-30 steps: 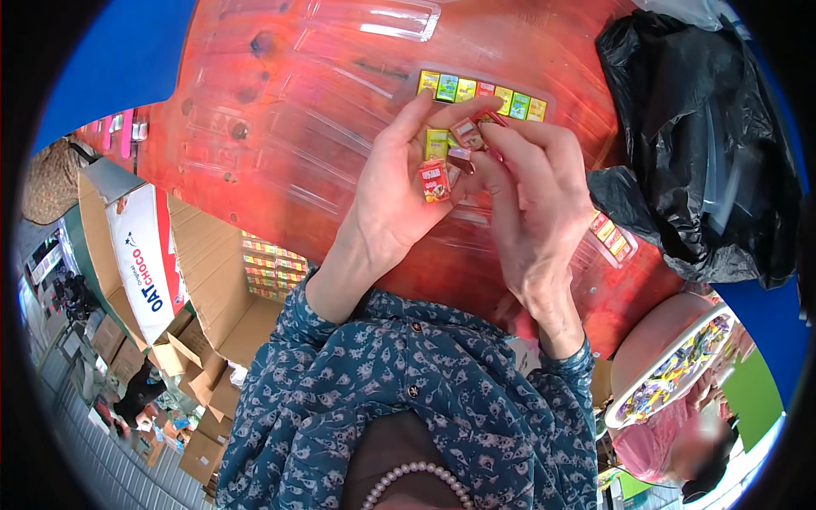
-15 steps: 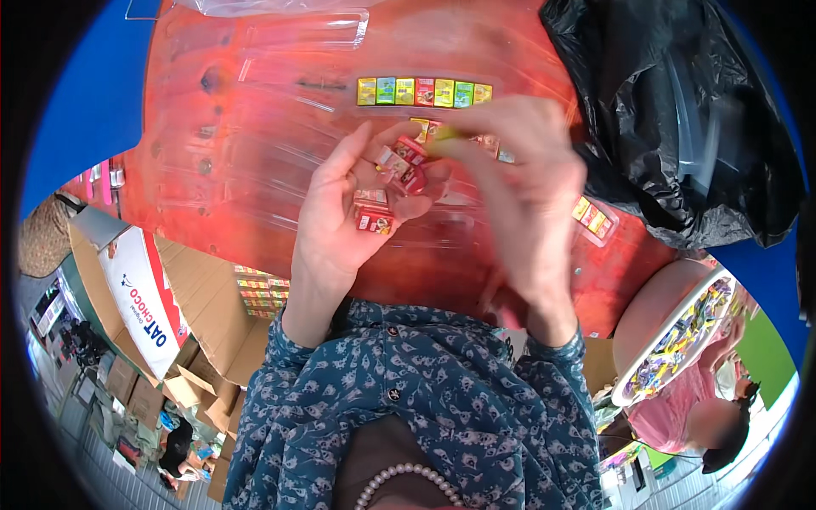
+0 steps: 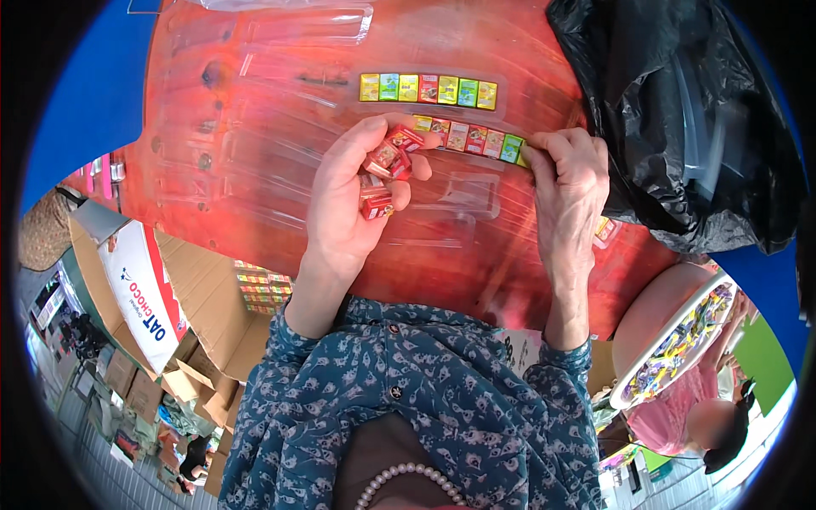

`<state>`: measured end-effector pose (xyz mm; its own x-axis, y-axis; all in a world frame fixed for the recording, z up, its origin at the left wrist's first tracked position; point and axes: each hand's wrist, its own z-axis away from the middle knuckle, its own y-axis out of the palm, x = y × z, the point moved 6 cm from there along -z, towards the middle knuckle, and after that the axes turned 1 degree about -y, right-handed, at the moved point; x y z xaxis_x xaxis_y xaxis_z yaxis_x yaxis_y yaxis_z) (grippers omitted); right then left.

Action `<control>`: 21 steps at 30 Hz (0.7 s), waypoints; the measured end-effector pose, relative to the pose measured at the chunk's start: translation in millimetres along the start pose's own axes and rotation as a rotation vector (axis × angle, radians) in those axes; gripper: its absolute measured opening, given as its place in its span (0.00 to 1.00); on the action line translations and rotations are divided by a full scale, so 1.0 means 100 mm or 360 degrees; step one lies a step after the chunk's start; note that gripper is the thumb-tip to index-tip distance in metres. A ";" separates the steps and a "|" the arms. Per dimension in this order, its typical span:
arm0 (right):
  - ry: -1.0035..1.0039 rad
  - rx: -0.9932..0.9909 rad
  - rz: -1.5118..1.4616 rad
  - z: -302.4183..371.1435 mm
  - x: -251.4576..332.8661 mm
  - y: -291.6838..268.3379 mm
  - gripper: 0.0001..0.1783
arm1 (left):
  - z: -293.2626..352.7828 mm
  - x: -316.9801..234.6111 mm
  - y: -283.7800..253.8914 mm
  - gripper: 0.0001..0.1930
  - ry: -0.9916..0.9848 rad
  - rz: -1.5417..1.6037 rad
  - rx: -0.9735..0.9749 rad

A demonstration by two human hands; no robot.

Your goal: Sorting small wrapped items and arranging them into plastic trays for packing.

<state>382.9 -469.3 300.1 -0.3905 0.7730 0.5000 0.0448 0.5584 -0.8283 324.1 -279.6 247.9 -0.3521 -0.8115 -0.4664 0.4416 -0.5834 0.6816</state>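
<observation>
Over the middle of the table, my left hand (image 3: 342, 200) is palm up with its fingers curled around several small red boxes (image 3: 389, 159). My right hand (image 3: 571, 170) pinches a small yellow-green box (image 3: 524, 155), mostly hidden by the fingertips, at the right end of a row. That row lies in a long clear plastic tray, with red boxes (image 3: 477, 138) and a green box (image 3: 511, 148) beside my fingers. Farther off, a second clear tray (image 3: 425, 109) holds a row of yellow, blue, red and green boxes (image 3: 427, 88).
Clear plastic trays (image 3: 467, 194) lie on the red table (image 3: 255, 161). A black plastic bag (image 3: 680, 127) covers the right side. Below it stands a tub of wrapped sweets (image 3: 625, 387), with a person in pink (image 3: 667, 416) nearby. An open cardboard box (image 3: 200, 297) stands lower left.
My right hand has moved right, away from my left hand, carrying the yellow-green box to the row's right end. The left hand still holds the red boxes, its fingers curled closer.
</observation>
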 end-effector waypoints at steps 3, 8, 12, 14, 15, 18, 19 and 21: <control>0.0067 0.0009 0.0013 0.03 -0.01 0.03 0.06 | 0.00 0.01 0.01 0.15 0.0010 0.0000 -0.0001; 0.0086 -0.0019 -0.0112 0.05 -0.02 0.05 0.06 | 0.01 0.02 0.03 0.17 -0.0006 0.0016 -0.0028; 0.0228 0.0000 -0.0598 -0.01 0.14 0.00 0.07 | 0.02 0.05 0.10 0.21 -0.0187 0.0165 0.0122; 0.0172 0.0044 -0.0793 -0.05 0.26 0.04 0.10 | 0.03 0.08 0.12 0.22 -0.0225 0.0111 0.0161; 0.0141 0.0055 -0.0887 -0.08 0.34 0.07 0.11 | 0.05 0.09 0.14 0.23 -0.0230 0.0054 0.0180; -0.0106 0.0285 -0.0735 -0.12 0.59 0.17 0.13 | 0.09 0.11 0.14 0.22 -0.0183 -0.0068 0.0167; -0.0134 0.0306 -0.0743 -0.11 0.61 0.22 0.14 | 0.09 0.09 0.12 0.21 -0.0096 -0.0126 0.0120; -0.0149 0.0365 -0.0765 -0.11 0.64 0.22 0.15 | 0.11 0.07 0.13 0.20 -0.0127 -0.0152 0.0097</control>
<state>368.9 -404.7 316.4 -0.3985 0.4103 0.8203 -0.3570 0.7544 -0.5508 318.0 -292.7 259.5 -0.4559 -0.7454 -0.4863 0.3527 -0.6530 0.6702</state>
